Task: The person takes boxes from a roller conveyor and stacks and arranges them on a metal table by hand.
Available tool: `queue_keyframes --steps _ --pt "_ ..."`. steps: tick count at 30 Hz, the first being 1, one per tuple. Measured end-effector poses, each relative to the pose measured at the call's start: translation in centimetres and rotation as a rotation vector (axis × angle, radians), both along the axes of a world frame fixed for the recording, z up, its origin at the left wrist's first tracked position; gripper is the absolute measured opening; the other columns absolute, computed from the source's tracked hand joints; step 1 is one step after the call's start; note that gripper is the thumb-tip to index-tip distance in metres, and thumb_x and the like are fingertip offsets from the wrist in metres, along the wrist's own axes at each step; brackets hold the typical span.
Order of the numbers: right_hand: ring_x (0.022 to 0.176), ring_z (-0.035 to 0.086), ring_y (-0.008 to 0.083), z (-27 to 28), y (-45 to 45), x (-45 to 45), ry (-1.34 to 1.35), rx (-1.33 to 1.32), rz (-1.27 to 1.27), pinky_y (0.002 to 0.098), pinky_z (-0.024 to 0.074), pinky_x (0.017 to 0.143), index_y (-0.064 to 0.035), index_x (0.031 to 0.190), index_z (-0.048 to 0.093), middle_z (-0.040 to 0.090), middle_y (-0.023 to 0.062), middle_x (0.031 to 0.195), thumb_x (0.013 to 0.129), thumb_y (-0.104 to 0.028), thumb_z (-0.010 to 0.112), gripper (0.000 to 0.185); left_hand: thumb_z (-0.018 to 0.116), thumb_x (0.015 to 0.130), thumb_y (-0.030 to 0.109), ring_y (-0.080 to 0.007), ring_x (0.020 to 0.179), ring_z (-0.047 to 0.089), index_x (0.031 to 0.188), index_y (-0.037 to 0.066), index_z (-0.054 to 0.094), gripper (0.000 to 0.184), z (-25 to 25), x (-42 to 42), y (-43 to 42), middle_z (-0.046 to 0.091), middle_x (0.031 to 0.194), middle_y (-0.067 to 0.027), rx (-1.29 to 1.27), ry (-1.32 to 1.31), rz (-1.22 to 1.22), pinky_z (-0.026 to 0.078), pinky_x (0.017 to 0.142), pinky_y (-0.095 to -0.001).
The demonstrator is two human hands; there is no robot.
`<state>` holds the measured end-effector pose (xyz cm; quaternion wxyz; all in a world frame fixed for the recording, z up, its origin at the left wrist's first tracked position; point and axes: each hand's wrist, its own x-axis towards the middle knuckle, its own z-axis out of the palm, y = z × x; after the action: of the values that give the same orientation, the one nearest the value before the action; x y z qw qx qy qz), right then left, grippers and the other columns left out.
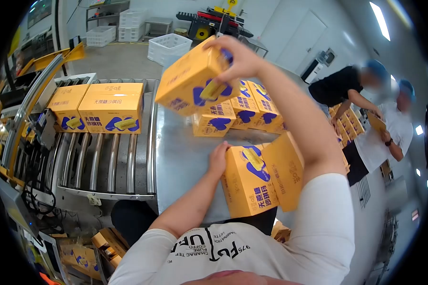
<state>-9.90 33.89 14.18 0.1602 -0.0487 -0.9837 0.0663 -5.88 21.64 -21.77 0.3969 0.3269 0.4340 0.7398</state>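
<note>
At the far left, 2 yellow boxes sit side by side on the conveyor (112, 159): a narrow box (69, 109) and, to its right, a wide box (111, 107), both with their tops closed. A metal table (179, 152) adjoins the rollers on the right. Over its far part, the raised box (192, 80) is held up, tilted, at the end of the person's right arm. The left hand (218, 159) is low, at the upper left corner of the near box (249, 183), touching its edge; its fingers are partly hidden, so how far they are bent or spread cannot be told. The right hand (238, 57) is wrapped over the right end of the raised box, fingers spread across the upper edge and thumb lower on the printed end, gripping it. Behind and below that hand, 3 more boxes (245, 111) stand in a row on the table. The near box lies close to the person's body, with a yellow panel (285, 173) slanting out along its right side. At the far right, 2 co-workers in blue caps stand by more boxes, 1 in a dark top (335, 85) and 1 in a white top (399, 126).
</note>
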Motion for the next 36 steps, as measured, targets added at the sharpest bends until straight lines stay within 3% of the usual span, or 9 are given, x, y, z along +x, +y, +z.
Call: queue_keyframes --steps 6,9,14,16,19,23,26,31,36 --pt "0.136 0.048 0.0397 4.0 4.4 11.3 0.149 0.203 -0.448 0.0453 0.0481 0.109 -0.0194 0.144 0.054 0.044 0.0224 0.145 0.059 -0.033 0.094 0.095 0.047 0.108 0.036 -0.0203 0.089 0.065 0.098 -0.005 0.072 0.049 -0.2 -0.3 0.0 0.073 0.096 -0.0123 0.037 -0.124 -0.082 0.049 0.085 -0.0340" --pt "0.141 0.043 0.0425 2.6 6.0 14.5 0.072 0.467 -0.757 0.0467 0.0498 0.107 -0.0219 0.143 0.053 0.037 0.0260 0.151 0.057 -0.029 0.093 0.094 0.047 0.108 0.034 -0.0182 0.087 0.064 0.099 -0.005 0.071 0.046 0.2 -0.3 -0.2 0.072 0.094 -0.0113 0.038 -0.124 -0.081 0.049 0.084 -0.0322" --pt "0.147 0.034 0.0433 -3.9 10.2 20.1 -0.114 0.680 -0.894 0.0470 0.0484 0.111 -0.0227 0.137 0.058 0.035 0.0246 0.155 0.059 -0.026 0.094 0.086 0.046 0.108 0.032 -0.0186 0.086 0.065 0.098 -0.005 0.071 0.046 1.0 -0.3 -0.7 0.072 0.093 -0.0114 0.049 -0.114 -0.095 0.050 0.083 -0.0319" --pt "0.145 0.038 0.0429 -4.7 10.0 21.2 -0.502 0.472 -0.997 0.0460 0.0469 0.113 -0.0242 0.140 0.059 0.034 0.0223 0.157 0.063 -0.026 0.094 0.084 0.045 0.108 0.031 -0.0186 0.086 0.065 0.098 -0.005 0.071 0.046 1.5 -0.3 -1.1 0.072 0.093 -0.0114 0.028 -0.094 -0.080 0.050 0.083 -0.0317" --pt "0.143 0.043 0.0426 -8.1 11.7 23.0 -0.589 0.332 -1.074 0.0447 0.0457 0.115 -0.0261 0.144 0.060 0.034 0.0197 0.158 0.066 -0.030 0.094 0.085 0.044 0.108 0.031 -0.0187 0.086 0.065 0.098 -0.006 0.071 0.047 1.2 -0.3 -0.9 0.072 0.093 -0.0115 0.035 -0.087 -0.073 0.050 0.084 -0.0317" --pt "0.146 0.041 0.0441 -7.6 12.3 23.4 -0.697 0.287 -1.163 0.0450 0.0419 0.118 -0.0281 0.148 0.057 0.030 0.0197 0.164 0.069 -0.044 0.090 0.087 0.044 0.108 0.030 -0.0185 0.086 0.064 0.099 -0.006 0.071 0.046 1.3 -0.3 -1.1 0.072 0.093 -0.0118 0.055 -0.152 -0.125 0.049 0.084 -0.0319" --pt "0.151 0.035 0.0424 -7.3 10.8 21.1 -0.769 0.401 -1.152 0.0468 0.0388 0.120 -0.0280 0.149 0.056 0.026 0.0192 0.168 0.073 -0.051 0.086 0.086 0.045 0.108 0.030 -0.0186 0.085 0.064 0.097 -0.005 0.071 0.045 1.0 -0.5 -0.8 0.072 0.092 -0.0123 0.054 0.028 -0.057 0.049 0.084 -0.0320" --pt "0.156 0.027 0.0388 -5.3 9.3 15.3 -0.624 0.401 -0.918 0.0504 0.0376 0.120 -0.0253 0.149 0.057 0.030 0.0180 0.167 0.075 -0.054 0.083 0.084 0.045 0.108 0.030 -0.0191 0.086 0.065 0.097 -0.003 0.071 0.044 1.0 -0.1 -0.6 0.072 0.091 -0.0120 0.062 -0.001 -0.031 0.049 0.084 -0.0324" --pt "0.149 0.039 0.0363 -5.2 6.5 8.1 -0.478 0.320 -0.561 0.0480 0.0391 0.118 -0.0206 0.148 0.056 0.045 0.0183 0.159 0.075 -0.057 0.084 0.086 0.046 0.108 0.032 -0.0187 0.088 0.066 0.098 -0.003 0.071 0.044 1.0 -0.2 -0.8 0.073 0.092 -0.0115 0.053 -0.044 -0.081 0.049 0.086 -0.0320"
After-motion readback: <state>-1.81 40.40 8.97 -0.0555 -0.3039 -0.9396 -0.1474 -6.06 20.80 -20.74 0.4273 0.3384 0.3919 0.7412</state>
